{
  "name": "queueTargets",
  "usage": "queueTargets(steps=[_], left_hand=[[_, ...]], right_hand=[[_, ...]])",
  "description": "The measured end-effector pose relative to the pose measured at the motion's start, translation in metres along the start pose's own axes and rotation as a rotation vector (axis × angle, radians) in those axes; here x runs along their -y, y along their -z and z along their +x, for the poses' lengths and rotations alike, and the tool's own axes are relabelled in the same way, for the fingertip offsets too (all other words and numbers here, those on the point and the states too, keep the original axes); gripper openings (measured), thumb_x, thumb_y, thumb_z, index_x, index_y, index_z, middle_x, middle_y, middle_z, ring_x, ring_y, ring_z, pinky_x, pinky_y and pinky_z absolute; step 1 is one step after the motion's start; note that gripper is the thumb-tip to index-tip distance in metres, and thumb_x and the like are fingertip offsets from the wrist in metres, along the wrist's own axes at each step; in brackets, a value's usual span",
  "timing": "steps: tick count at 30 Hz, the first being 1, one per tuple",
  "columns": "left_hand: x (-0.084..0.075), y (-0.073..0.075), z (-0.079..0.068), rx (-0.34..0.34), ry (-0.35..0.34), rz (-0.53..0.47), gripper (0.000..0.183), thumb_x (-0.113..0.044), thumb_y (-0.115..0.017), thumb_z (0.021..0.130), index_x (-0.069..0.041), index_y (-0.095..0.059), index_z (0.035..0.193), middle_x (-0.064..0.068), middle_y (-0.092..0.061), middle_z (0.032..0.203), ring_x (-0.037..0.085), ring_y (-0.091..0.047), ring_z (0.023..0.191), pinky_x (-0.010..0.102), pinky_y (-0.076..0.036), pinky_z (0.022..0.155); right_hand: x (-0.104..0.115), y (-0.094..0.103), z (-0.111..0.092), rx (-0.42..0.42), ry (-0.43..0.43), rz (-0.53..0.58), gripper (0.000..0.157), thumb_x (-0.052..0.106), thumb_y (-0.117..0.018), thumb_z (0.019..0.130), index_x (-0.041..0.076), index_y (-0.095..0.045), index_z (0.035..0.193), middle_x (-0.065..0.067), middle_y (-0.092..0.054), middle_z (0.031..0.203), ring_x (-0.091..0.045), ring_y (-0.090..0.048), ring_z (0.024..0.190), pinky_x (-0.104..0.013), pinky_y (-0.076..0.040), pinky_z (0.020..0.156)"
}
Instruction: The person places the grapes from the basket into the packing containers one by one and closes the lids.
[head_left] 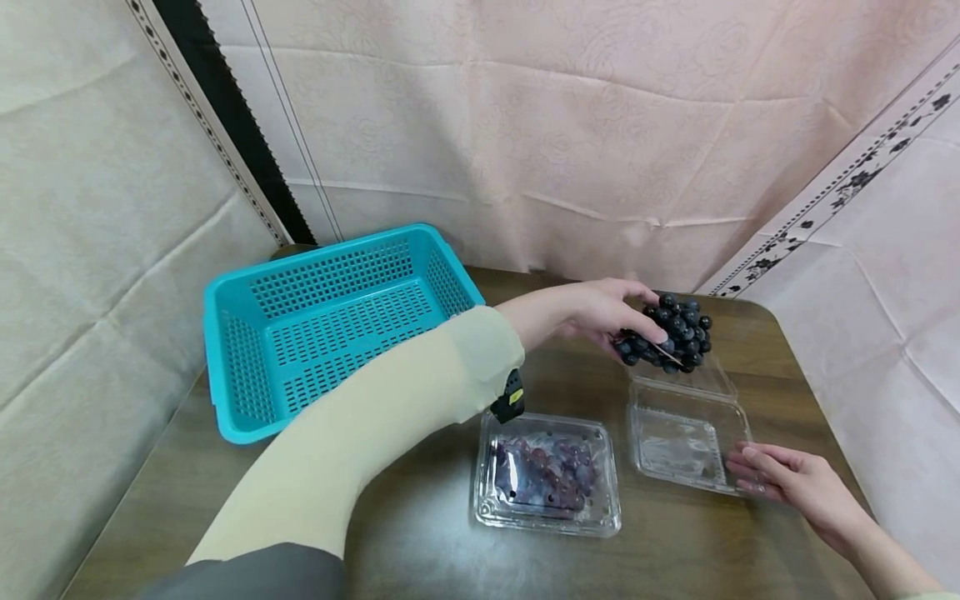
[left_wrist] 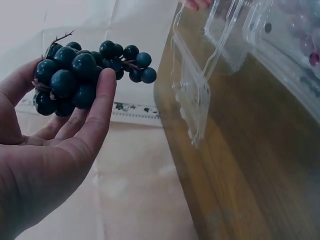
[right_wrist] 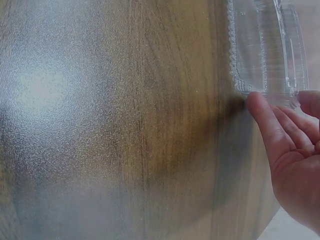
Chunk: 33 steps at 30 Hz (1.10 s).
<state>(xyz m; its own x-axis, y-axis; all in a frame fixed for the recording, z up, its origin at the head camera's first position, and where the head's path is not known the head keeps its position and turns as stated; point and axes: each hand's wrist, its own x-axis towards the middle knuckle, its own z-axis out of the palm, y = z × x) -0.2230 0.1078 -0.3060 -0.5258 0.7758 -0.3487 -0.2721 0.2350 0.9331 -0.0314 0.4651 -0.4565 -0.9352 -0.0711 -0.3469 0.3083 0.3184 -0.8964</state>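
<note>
My left hand (head_left: 600, 312) grips a bunch of dark grapes (head_left: 681, 325), held up at the far right part of the table. In the left wrist view the grapes (left_wrist: 67, 77) rest between thumb and fingers, and a smaller cluster sticks out past the fingertips. Beneath them lies an opened clear plastic clamshell box (head_left: 671, 446), its lid folded back toward the curtain. With thumb and fingers my right hand (head_left: 798, 487) pinches the box's right side. The right wrist view shows that hand (right_wrist: 295, 145) at a corner of the box (right_wrist: 252, 55).
A closed clear box of reddish-purple grapes (head_left: 547, 475) stands in the middle, left of the opened one. At the left sits a turquoise plastic basket (head_left: 345, 325), with my left forearm passing in front of it. Pale curtains (head_left: 525, 142) surround the wooden table (head_left: 427, 542).
</note>
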Motion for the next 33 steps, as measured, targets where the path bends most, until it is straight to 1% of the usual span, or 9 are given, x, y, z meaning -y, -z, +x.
queueTargets(steps=[5,7,11,13,17,20,25,29,33], left_hand=[[0.006,-0.012,0.008,0.023,0.012,0.002,0.060,-0.004,-0.076,0.096,-0.009,-0.051,0.151,0.010,-0.060,0.114,0.023,-0.068,0.085,0.056,-0.061,0.095],[0.007,-0.017,0.011,0.024,0.021,0.018,0.060,-0.004,-0.077,0.095,-0.010,-0.052,0.150,0.010,-0.061,0.112,0.022,-0.068,0.084,0.054,-0.063,0.091],[0.010,-0.024,0.015,0.025,0.038,0.099,0.061,-0.007,-0.079,0.094,-0.012,-0.054,0.150,0.009,-0.062,0.110,0.019,-0.069,0.082,0.040,-0.065,0.071],[0.012,-0.028,0.017,0.029,0.045,0.131,0.061,-0.008,-0.080,0.094,-0.013,-0.055,0.149,0.007,-0.063,0.109,0.018,-0.069,0.082,0.036,-0.064,0.065],[0.017,-0.036,0.022,0.034,0.053,0.162,0.058,-0.007,-0.081,0.092,-0.013,-0.057,0.146,0.005,-0.062,0.108,0.017,-0.069,0.079,0.037,-0.064,0.067],[0.020,-0.041,0.026,0.031,0.056,0.186,0.059,-0.006,-0.082,0.091,-0.013,-0.059,0.145,0.002,-0.061,0.113,0.016,-0.068,0.079,0.038,-0.065,0.067],[0.025,-0.050,0.032,0.025,0.073,0.263,0.060,-0.009,-0.083,0.091,-0.015,-0.059,0.146,-0.004,-0.058,0.123,0.013,-0.067,0.082,0.037,-0.065,0.068],[0.029,-0.055,0.034,0.026,0.081,0.320,0.059,-0.010,-0.083,0.092,-0.016,-0.059,0.146,-0.004,-0.058,0.121,0.015,-0.068,0.078,0.039,-0.066,0.072],[0.033,-0.058,0.037,0.010,0.083,0.362,0.058,-0.011,-0.083,0.092,-0.016,-0.060,0.145,-0.007,-0.057,0.125,0.014,-0.068,0.076,0.038,-0.066,0.070]], right_hand=[[0.000,-0.001,0.000,0.000,-0.011,0.005,0.043,0.012,-0.050,0.115,-0.024,-0.053,0.138,0.001,-0.080,0.116,-0.009,-0.076,0.106,-0.030,-0.065,0.084],[0.000,-0.001,0.000,0.005,-0.009,0.013,0.042,0.012,-0.050,0.115,-0.023,-0.055,0.137,0.002,-0.080,0.116,-0.010,-0.077,0.106,-0.030,-0.065,0.084],[0.001,-0.001,0.000,0.011,0.008,0.030,0.037,0.011,-0.049,0.115,-0.018,-0.061,0.135,0.001,-0.080,0.116,-0.011,-0.077,0.106,-0.030,-0.065,0.084],[0.001,0.000,0.000,0.013,0.014,0.035,0.035,0.010,-0.049,0.115,-0.015,-0.063,0.134,0.001,-0.080,0.116,-0.011,-0.077,0.106,-0.030,-0.065,0.084],[0.001,0.000,0.000,0.016,0.019,0.042,0.033,0.010,-0.049,0.115,-0.013,-0.065,0.134,0.001,-0.080,0.116,-0.010,-0.076,0.107,-0.030,-0.065,0.084],[0.001,0.000,0.000,0.013,0.015,0.043,0.033,0.010,-0.049,0.115,-0.013,-0.065,0.134,0.000,-0.080,0.116,-0.009,-0.076,0.107,-0.031,-0.065,0.084],[0.002,-0.001,0.000,0.003,0.009,0.027,0.035,0.011,-0.050,0.115,-0.015,-0.064,0.133,-0.001,-0.081,0.115,-0.008,-0.076,0.107,-0.031,-0.065,0.083],[0.002,-0.001,0.000,0.001,0.014,0.024,0.036,0.012,-0.050,0.115,-0.017,-0.063,0.133,0.001,-0.081,0.116,-0.008,-0.076,0.107,-0.030,-0.065,0.083],[0.002,-0.002,0.000,-0.001,0.023,0.023,0.037,0.011,-0.050,0.115,-0.018,-0.062,0.133,0.001,-0.081,0.115,-0.008,-0.076,0.107,-0.030,-0.065,0.083]])
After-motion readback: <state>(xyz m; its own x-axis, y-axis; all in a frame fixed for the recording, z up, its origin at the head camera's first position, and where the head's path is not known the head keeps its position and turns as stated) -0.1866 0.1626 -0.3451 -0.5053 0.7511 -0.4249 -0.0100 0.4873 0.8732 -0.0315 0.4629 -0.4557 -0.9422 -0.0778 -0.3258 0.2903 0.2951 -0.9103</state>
